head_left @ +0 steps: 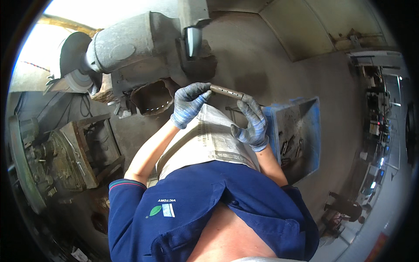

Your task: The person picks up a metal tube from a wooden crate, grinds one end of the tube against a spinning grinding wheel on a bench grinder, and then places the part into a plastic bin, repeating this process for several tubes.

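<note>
Tube point(226, 91) sits pinched by one end in left grip point(188, 103); loosely spread right grip point(253, 123) touches the other.

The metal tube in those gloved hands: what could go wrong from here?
The metal tube could slip: the left hand pinches one end, while the right hand, thumb spread, seems only to meet the other.
The left glove might snag if the nearby grey machine is running, which I can't tell.
</note>
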Demonstrator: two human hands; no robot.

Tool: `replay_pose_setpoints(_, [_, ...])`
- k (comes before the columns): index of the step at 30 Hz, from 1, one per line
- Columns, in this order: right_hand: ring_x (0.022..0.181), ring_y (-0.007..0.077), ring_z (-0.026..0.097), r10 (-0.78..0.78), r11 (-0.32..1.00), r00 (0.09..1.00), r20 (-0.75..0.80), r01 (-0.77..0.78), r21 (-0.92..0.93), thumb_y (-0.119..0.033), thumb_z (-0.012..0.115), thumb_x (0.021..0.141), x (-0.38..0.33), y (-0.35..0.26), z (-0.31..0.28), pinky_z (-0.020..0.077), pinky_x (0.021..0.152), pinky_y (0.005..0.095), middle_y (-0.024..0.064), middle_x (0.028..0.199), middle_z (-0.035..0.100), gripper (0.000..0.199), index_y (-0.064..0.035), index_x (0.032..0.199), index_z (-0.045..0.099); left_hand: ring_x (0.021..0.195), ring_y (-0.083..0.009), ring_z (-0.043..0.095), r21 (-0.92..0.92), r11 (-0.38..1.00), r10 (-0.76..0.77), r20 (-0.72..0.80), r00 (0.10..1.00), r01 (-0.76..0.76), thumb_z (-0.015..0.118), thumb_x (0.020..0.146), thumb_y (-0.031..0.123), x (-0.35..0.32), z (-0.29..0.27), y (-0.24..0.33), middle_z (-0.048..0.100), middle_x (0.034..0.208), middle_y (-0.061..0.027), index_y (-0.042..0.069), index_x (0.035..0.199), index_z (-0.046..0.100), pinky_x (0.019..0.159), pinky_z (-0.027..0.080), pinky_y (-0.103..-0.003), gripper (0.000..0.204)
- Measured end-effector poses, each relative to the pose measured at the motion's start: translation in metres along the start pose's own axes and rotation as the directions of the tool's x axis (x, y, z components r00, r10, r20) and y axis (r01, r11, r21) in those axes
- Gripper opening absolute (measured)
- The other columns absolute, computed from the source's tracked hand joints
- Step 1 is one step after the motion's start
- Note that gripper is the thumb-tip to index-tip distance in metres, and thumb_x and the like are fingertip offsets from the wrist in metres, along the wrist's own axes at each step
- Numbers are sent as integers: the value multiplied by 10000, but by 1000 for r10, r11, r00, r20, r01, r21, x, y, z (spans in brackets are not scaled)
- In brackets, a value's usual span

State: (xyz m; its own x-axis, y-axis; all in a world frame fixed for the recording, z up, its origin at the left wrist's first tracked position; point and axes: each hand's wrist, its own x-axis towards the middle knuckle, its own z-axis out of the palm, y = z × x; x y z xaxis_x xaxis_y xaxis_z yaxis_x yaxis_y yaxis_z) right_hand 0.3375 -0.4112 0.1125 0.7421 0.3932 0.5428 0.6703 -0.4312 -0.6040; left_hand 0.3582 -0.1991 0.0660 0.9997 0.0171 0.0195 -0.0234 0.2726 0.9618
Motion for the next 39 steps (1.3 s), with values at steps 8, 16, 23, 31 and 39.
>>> replay_pose_setpoints(8, [1090, 244, 535, 523, 852, 846, -102, -522, 40, -264, 662, 803, -57, -10, -83, 420, 919, 349, 168, 1183, 568, 451, 23, 1143, 589, 792, -99, 613, 147, 974, -178, 10, 984, 174, 634, 845, 43, -19, -41, -15, 674, 880, -75, -46, 1010, 629, 725, 511, -242, 188])
replay_pose_setpoints(16, [1010, 339, 559, 781, 398, 588, -213, -730, -555, -280, 654, 829, -237, 61, -197, 416, 912, 387, 248, 1071, 605, 387, 67, 998, 637, 682, -88, 602, 253, 898, -133, -624, 770, 361, 639, 825, 114, -149, -154, -28, 669, 776, -44, -18, 928, 665, 636, 502, -241, 170])
replay_pose_setpoints(23, [1020, 292, 558, 99, 863, 992, 72, -50, -503, -132, 568, 892, -73, 95, -154, 440, 902, 369, 205, 1093, 606, 249, 79, 1012, 623, 667, -89, 595, 213, 889, -27, -858, 512, 404, 630, 820, 115, -290, -178, -22, 663, 742, -32, -11, 895, 672, 636, 494, -248, 152])
replay_pose_setpoints(31, [999, 251, 574, -42, 999, 963, 265, 49, -19, 11, 568, 844, -2, 76, -38, 471, 875, 336, 168, 1131, 585, 188, 70, 1016, 617, 752, -216, 656, 260, 550, 315, -945, 91, 794, 641, 775, 190, -505, -187, 18, 685, 861, -130, 31, 928, 681, 704, 496, -305, 224])
replay_pose_setpoints(39, [918, 220, 595, -74, 993, 914, 399, 31, 114, 7, 584, 833, 15, 60, -6, 487, 832, 322, 142, 1036, 630, 194, 65, 1014, 625, 1021, -313, 593, -76, 15, 8, -997, -76, 997, 598, 755, 126, -541, -167, 13, 607, 1129, -146, 74, 1057, 642, 850, 482, -389, 310])
